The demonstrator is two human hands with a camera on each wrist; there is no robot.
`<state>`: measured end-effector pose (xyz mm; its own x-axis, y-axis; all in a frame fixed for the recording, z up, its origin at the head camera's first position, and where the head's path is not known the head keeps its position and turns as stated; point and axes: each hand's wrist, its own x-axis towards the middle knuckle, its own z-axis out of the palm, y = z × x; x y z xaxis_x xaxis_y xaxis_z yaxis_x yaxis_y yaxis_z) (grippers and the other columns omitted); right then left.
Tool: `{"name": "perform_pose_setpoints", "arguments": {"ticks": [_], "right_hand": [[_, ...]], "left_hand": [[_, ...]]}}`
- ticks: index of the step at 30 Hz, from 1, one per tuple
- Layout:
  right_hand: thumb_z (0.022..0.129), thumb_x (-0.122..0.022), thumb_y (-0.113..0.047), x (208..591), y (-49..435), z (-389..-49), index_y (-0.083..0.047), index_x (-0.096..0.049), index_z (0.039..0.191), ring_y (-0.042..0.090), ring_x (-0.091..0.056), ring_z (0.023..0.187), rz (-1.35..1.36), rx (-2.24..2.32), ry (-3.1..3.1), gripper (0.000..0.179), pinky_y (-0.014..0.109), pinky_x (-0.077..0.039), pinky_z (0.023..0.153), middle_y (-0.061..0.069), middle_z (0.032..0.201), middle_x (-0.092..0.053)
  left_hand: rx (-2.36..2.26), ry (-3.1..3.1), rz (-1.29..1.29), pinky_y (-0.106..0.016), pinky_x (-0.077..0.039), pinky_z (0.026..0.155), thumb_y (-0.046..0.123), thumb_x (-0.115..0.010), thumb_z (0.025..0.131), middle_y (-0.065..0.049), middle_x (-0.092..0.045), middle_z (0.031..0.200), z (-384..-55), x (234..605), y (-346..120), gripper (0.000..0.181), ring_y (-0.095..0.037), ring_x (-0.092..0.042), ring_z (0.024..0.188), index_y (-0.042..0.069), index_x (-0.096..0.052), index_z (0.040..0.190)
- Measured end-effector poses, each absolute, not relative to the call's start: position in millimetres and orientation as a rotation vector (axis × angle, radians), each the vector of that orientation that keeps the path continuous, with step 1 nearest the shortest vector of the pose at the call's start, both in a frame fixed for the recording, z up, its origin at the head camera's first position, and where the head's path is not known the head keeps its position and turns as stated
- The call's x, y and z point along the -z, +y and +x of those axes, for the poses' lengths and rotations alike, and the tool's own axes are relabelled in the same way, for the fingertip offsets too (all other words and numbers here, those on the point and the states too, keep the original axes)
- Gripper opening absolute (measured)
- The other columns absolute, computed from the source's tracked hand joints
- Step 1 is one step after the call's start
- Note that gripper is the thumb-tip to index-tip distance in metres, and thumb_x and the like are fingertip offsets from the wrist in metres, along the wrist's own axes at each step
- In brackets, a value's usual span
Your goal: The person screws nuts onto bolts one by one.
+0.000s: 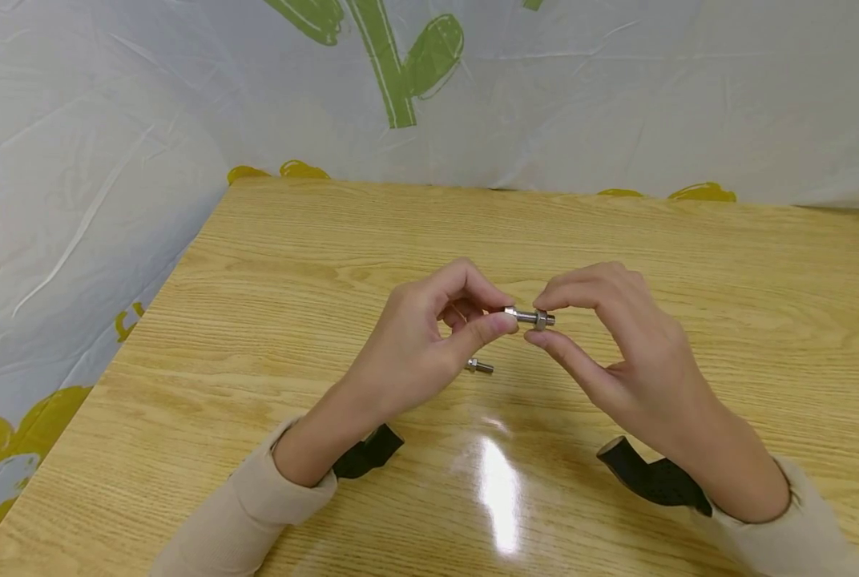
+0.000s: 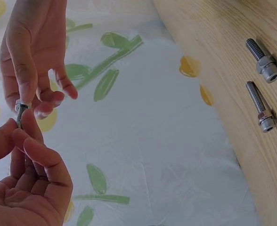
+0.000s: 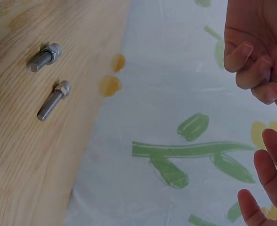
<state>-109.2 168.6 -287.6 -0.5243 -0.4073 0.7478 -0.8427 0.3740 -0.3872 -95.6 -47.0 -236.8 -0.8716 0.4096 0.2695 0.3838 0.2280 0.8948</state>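
My left hand [image 1: 422, 344] pinches the head of a silver bolt [image 1: 525, 317] between thumb and forefinger, its other fingers curled in. A hex nut [image 1: 541, 320] sits on the bolt's threaded shaft near the free end. Thumb and forefinger of my right hand [image 1: 624, 353] pinch the nut from above and below. In the left wrist view the held bolt [image 2: 20, 115] runs between both hands, partly covered by fingers. The right wrist view hides most of it behind my right hand [image 3: 272, 162] and the curled left fingers [image 3: 256, 73].
Two socket-head bolts with nuts lie on the wooden table [image 1: 292, 240]: a thicker bolt [image 2: 263, 61] and a slimmer bolt [image 2: 260, 106]. My left hand partly covers a bolt [image 1: 481, 367] in the head view. A patterned cloth [image 1: 545, 96] hangs behind the table. Black straps [image 1: 649, 477] circle the wrists.
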Motion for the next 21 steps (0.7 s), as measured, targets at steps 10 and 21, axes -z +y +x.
{"name": "perform_pose_setpoints", "arguments": {"ticks": [10,21], "right_hand": [[0.088,-0.065,-0.023,278.1,162.8,-104.7,-0.007,-0.066,0.100,0.015,-0.056,0.092,1.064,-1.019,-2.123,0.020,0.029,-0.036,0.084,0.001,0.097,-0.064],[0.096,-0.052,-0.023,282.1,166.2,-104.8,-0.021,-0.068,0.096,0.012,-0.053,0.091,0.986,-1.024,-2.259,0.015,0.029,-0.032,0.083,-0.007,0.094,-0.065]], "left_hand": [[-1.774,2.435,0.821,-0.023,-0.050,0.062,0.009,-0.066,0.086,-0.003,-0.067,0.085,-95.9,236.6,-46.4,0.009,-0.005,-0.055,0.065,0.005,-0.061,0.092],[-1.772,2.432,0.888,-0.022,-0.050,0.060,0.007,-0.066,0.085,-0.004,-0.066,0.082,-96.2,241.0,-44.5,0.008,-0.006,-0.055,0.063,0.004,-0.060,0.091]]}}
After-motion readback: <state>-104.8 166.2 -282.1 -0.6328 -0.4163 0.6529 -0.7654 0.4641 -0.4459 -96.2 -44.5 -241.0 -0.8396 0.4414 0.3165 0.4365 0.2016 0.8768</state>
